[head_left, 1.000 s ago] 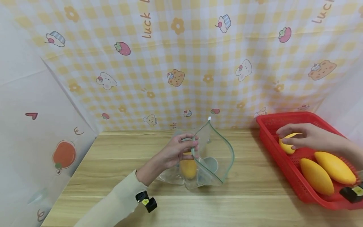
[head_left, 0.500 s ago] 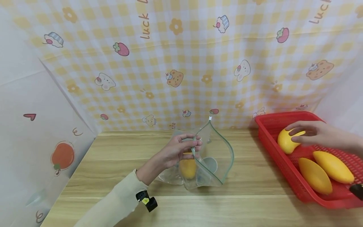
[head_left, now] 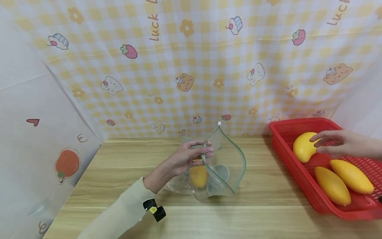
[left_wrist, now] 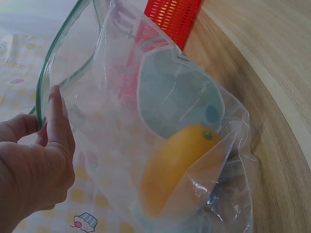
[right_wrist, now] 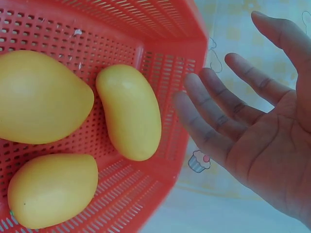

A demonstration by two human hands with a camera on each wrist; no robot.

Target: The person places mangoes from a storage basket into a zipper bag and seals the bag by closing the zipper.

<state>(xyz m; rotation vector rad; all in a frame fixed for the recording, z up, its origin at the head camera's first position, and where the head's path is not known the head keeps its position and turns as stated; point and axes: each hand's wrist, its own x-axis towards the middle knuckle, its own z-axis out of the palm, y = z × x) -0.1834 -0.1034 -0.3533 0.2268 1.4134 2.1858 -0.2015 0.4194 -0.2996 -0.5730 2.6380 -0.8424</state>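
While cloth reads "luck", left hand pinches bag and right hand hangs loose.

On the bench, a bag contains one mango; right of it, a basket holds three mangoes. Cloth hangs behind.

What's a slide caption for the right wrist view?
Open right hand near a red basket holding three yellow mangoes.
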